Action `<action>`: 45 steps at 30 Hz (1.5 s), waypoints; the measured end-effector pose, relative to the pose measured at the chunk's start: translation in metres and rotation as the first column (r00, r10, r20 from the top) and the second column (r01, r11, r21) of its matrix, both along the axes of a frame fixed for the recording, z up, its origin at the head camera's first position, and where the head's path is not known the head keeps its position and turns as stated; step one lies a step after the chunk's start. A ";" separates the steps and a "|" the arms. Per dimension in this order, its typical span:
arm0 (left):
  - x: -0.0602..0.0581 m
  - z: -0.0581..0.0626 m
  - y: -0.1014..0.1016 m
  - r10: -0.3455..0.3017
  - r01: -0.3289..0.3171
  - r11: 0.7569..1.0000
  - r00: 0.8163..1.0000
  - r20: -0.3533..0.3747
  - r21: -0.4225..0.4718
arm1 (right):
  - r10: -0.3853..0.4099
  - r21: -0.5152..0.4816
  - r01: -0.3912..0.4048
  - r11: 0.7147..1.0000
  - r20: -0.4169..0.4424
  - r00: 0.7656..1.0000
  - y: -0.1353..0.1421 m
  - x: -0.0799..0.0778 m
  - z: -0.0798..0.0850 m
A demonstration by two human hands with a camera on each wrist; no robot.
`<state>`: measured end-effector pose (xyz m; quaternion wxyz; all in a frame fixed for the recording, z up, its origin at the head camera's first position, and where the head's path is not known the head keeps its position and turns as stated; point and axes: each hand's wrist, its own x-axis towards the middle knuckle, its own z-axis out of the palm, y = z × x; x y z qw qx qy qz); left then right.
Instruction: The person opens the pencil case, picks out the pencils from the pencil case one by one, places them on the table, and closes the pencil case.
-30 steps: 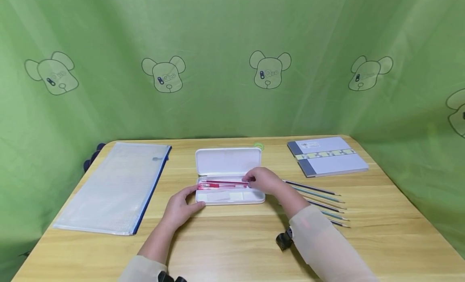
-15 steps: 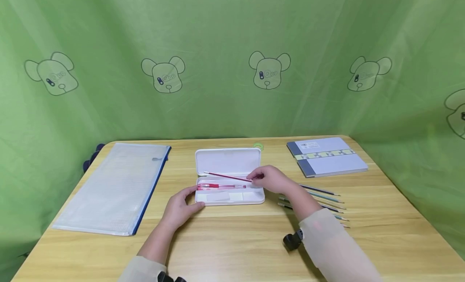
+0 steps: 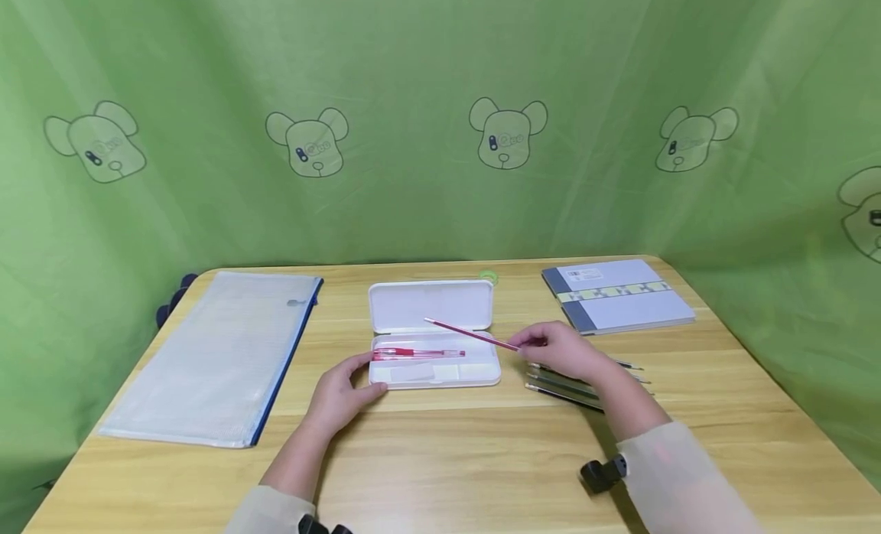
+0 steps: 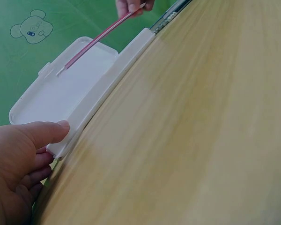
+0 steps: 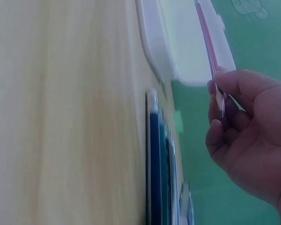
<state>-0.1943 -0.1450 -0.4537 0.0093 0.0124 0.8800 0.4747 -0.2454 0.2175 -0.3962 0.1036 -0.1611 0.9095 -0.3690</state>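
A white pencil case [image 3: 430,306] lies open on the table, its lid tipped back. My left hand [image 3: 337,395] holds the case by its left end, thumb at the front corner and fingers round the side. In the case are a red pen [image 3: 420,353] and a white block [image 3: 413,372]. My right hand [image 3: 566,352] pinches a red pencil [image 3: 473,334] near its sharpened end, which shows in the right wrist view below the thumb [image 5: 236,80]. The pencil's other end points left, over the case. Several pencils [image 3: 560,396] lie on the table under my right forearm, partly hidden.
A clear zip pouch [image 3: 213,358] with a blue edge lies at the left. At the back right is a grey and white notebook [image 3: 626,297] with a patterned band. A small green ring [image 3: 489,276] sits behind the case. Green curtain surrounds the wooden table [image 3: 440,473].
My right hand has lifted the red pencil out of the case and carried it right, towards the loose pencils. My left hand has stayed at the case's left end.
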 end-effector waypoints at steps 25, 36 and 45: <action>0.001 -0.002 -0.002 -0.011 0.011 1.000 1.000 0.009 -0.011 | -0.101 0.058 0.102 0.993 -0.009 0.995 0.095 0.081 -0.002; 0.001 -0.001 -0.001 -0.013 0.013 1.000 1.000 0.013 -0.011 | -0.119 0.135 0.117 0.984 0.012 0.993 0.114 0.104 -0.008; 0.001 -0.001 0.000 -0.005 0.005 1.000 1.000 0.023 -0.011 | -0.114 0.141 0.111 0.984 0.014 0.993 0.119 0.114 -0.013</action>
